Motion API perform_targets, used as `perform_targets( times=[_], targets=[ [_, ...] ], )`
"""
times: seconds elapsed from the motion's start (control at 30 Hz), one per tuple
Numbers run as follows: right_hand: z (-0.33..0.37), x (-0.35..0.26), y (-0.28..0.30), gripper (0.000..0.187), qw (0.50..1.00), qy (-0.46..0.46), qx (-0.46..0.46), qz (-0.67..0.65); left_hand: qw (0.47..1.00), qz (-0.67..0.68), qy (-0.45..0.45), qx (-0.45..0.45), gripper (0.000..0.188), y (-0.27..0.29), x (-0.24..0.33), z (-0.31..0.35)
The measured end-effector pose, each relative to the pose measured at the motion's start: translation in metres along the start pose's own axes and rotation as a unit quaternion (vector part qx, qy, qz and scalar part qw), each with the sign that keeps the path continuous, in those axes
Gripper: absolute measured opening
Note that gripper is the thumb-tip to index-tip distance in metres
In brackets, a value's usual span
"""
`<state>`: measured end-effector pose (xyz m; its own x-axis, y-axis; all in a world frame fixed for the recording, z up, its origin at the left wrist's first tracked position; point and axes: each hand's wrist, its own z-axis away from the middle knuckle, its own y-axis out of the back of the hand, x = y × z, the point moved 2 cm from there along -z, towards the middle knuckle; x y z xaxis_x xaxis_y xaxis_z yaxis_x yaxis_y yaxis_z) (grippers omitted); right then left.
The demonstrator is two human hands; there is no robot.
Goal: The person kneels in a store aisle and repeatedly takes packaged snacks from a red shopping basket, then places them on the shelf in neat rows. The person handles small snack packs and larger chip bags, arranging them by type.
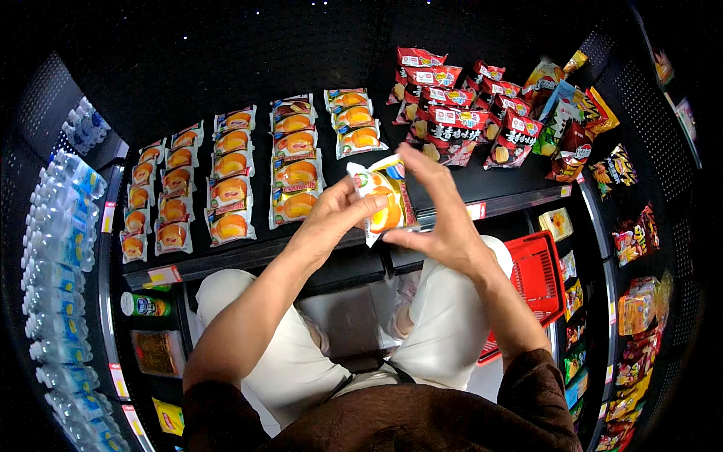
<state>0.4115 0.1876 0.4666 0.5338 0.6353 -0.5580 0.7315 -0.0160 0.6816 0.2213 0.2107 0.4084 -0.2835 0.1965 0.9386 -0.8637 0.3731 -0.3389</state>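
Observation:
A packaged bun [385,209] in a clear and white wrapper is held up in front of the black shelf, above my knees. My left hand [331,218] grips its left side, with the thumb across the front. Around its right side is my right hand [444,218], fingers at the upper corner and thumb by the lower edge. Just beyond my hands, the shelf carries rows of similar packaged buns [296,175]. The shortest row [355,124] stands directly behind the held one.
Red snack bags [456,128] stand to the right on the same shelf, beside other colourful bags [576,120]. A red basket [536,275] sits by my right knee. Bottled water [64,248] lines the left side. Lower shelves hold a green can [145,305] and more snacks [574,300].

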Motion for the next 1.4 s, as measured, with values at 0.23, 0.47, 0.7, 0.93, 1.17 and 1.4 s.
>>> perform_targets(
  times=[0.23,0.47,0.7,0.93,1.17,1.4],
  targets=[
    [0.026,0.031,-0.025,0.066,0.872,-0.271,0.036,-0.407,0.994,0.062,-0.063,0.063,0.056,0.009,0.008,0.006],
    [0.019,0.037,-0.035,0.035,0.877,-0.301,-0.007,-0.375,0.989,-0.050,-0.113,0.085,0.048,0.010,-0.002,0.003],
    [0.018,0.060,-0.021,0.041,0.886,-0.329,0.009,-0.327,0.956,-0.221,-0.138,0.133,0.027,0.021,-0.018,0.000],
    [0.003,0.083,-0.023,0.040,0.908,-0.354,-0.011,-0.223,0.952,-0.223,-0.064,0.201,0.029,0.018,-0.026,-0.010],
    [-0.026,0.116,-0.040,0.032,0.926,-0.323,-0.047,-0.192,0.954,-0.222,-0.050,0.194,0.030,0.019,-0.030,-0.033],
    [-0.042,0.138,-0.055,0.029,0.914,-0.333,-0.046,-0.229,0.946,-0.232,-0.047,0.223,0.042,0.031,-0.041,-0.060]
  ],
)
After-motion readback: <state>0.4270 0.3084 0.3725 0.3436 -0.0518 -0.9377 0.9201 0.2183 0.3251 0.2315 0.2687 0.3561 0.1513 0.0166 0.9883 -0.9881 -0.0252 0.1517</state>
